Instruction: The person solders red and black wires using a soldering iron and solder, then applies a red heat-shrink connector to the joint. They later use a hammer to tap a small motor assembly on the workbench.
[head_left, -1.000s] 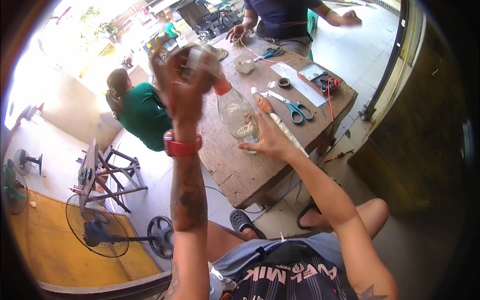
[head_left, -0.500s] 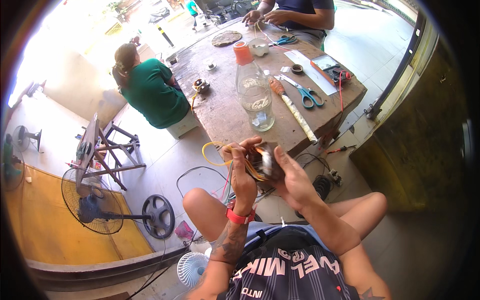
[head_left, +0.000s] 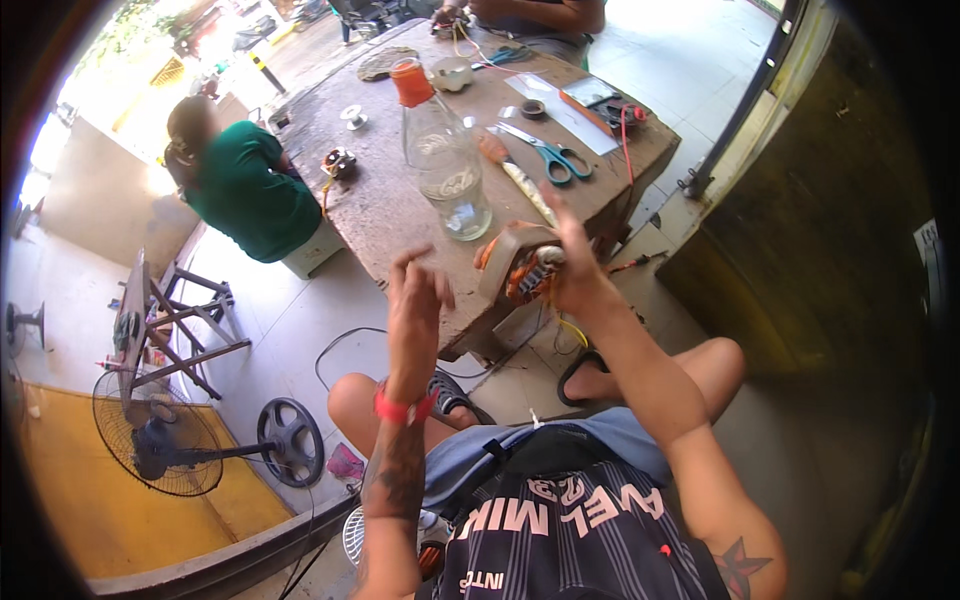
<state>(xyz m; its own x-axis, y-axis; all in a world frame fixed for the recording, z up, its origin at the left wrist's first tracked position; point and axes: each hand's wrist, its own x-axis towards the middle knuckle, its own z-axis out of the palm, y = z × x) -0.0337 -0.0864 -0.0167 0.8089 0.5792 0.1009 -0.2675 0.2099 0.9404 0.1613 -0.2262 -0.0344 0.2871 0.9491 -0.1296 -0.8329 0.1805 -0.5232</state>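
Observation:
In my right hand (head_left: 577,262) is a motor stator (head_left: 525,262) with a metal core and copper-coloured windings. I hold it at the near edge of the wooden table (head_left: 400,225), and wires trail below it. My left hand (head_left: 412,315) is off the stator, to its left, with loosely bent fingers apart and nothing in them. A clear glass bottle (head_left: 447,180) with an orange top stands just beyond. Behind the stator lies a pale wrapped stick (head_left: 525,190) with a brownish end, partly hidden. Beside it are blue-handled scissors (head_left: 553,158).
A second small motor part (head_left: 340,163) and a white spool (head_left: 353,117) sit on the table's left side. A person in green (head_left: 245,190) sits at the left; another person's arm (head_left: 530,12) is at the far end. A stand fan (head_left: 160,435) lies at lower left.
My left hand has let go of the stator and moved left. My right hand keeps the stator, now turned and nearer the table edge. The whole view has shifted.

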